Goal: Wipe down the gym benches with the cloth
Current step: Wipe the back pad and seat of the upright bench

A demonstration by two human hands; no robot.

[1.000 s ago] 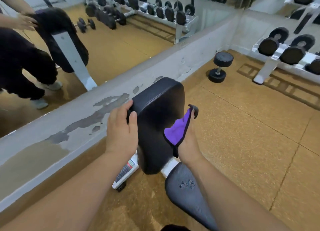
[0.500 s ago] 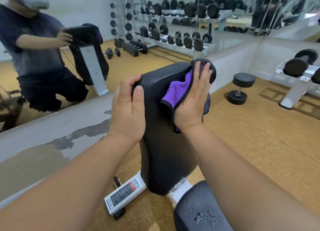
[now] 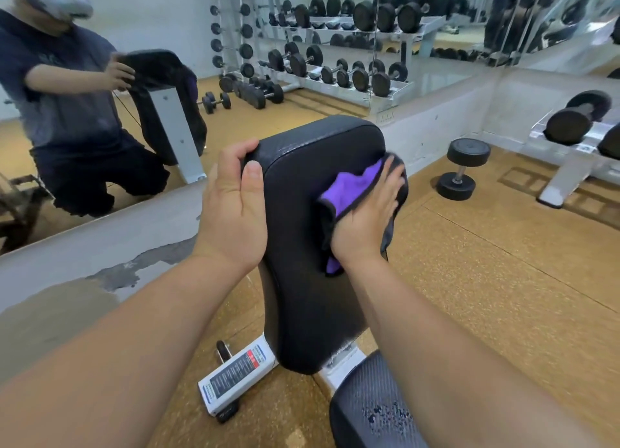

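Observation:
A black padded bench backrest [image 3: 308,300] stands upright in front of me. My left hand [image 3: 235,209] grips its upper left edge, thumb on the front face. My right hand [image 3: 369,219] presses a purple cloth with dark trim [image 3: 352,189] flat against the pad's upper right side. The bench seat [image 3: 372,410] lies below at the bottom, with several water drops on it.
A low white wall [image 3: 100,239] with peeling paint and a mirror above runs along the left. One black dumbbell [image 3: 461,169] stands on end on the cork floor to the right. A white rack [image 3: 570,166] with dumbbells is at far right. The bench's white base [image 3: 235,377] carries a label.
My right hand slid the cloth up to the pad's top right corner, then a little down its right side. The left hand keeps its grip on the left edge.

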